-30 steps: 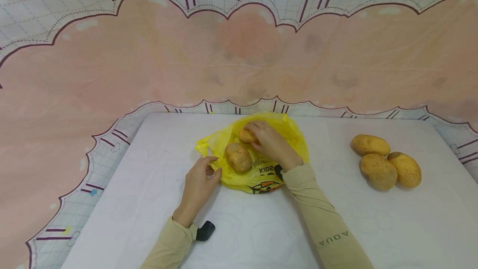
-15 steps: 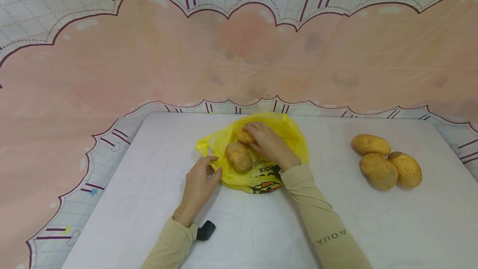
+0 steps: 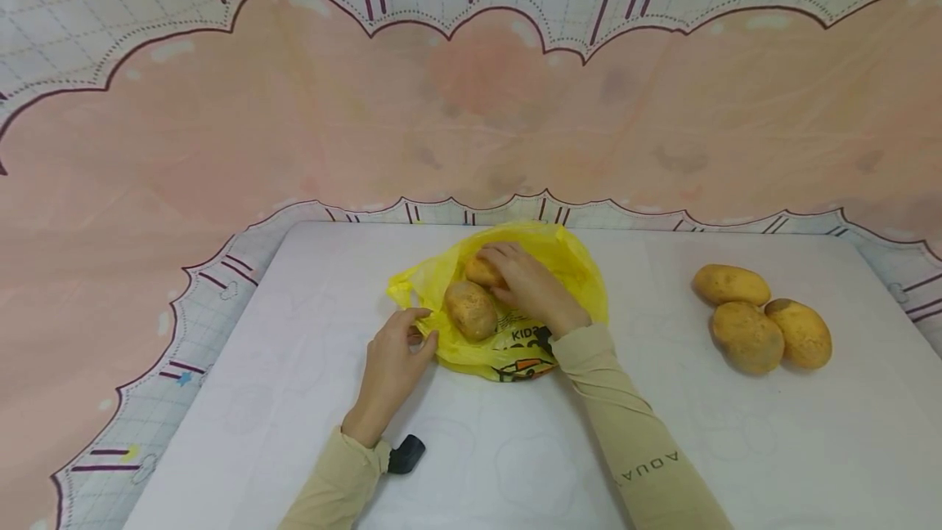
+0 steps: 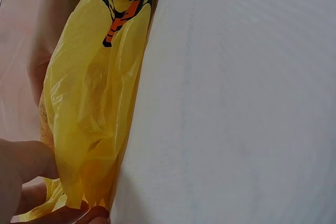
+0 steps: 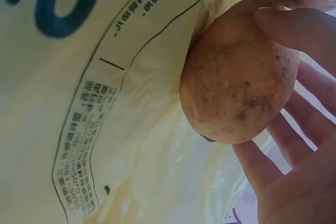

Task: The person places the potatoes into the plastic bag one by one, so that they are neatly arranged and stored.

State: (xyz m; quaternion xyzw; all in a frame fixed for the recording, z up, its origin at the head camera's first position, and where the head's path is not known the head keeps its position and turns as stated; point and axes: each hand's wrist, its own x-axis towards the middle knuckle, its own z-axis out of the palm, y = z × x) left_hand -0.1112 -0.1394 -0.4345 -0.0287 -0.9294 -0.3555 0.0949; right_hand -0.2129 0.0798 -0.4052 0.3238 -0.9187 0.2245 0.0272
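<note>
A yellow plastic bag (image 3: 581, 268) with printed lettering lies spread on the white table. My left hand (image 3: 393, 358) pinches its left edge; the left wrist view shows the bag's film (image 4: 89, 93) between thumb and fingers. Inside the bag my right hand (image 3: 533, 285) grips a potato (image 3: 482, 271), whose far side the fingers partly cover. In the right wrist view the thumb lies on top of this potato (image 5: 236, 77) and the fingers curl behind it. Another potato (image 3: 471, 312) rests on the bag just in front, close against the held one.
Several more potatoes sit outside the bag: one long potato (image 3: 731, 285) at the back, a round potato (image 3: 747, 338) and a third potato (image 3: 799, 334) touching in a group on the right of the table (image 3: 662, 432). A printed cloth (image 3: 441, 121) hangs behind the table.
The right hand has shifted slightly left with the potato in its grip, closer to the other potato in the bag. The left hand stays on the bag's edge.
</note>
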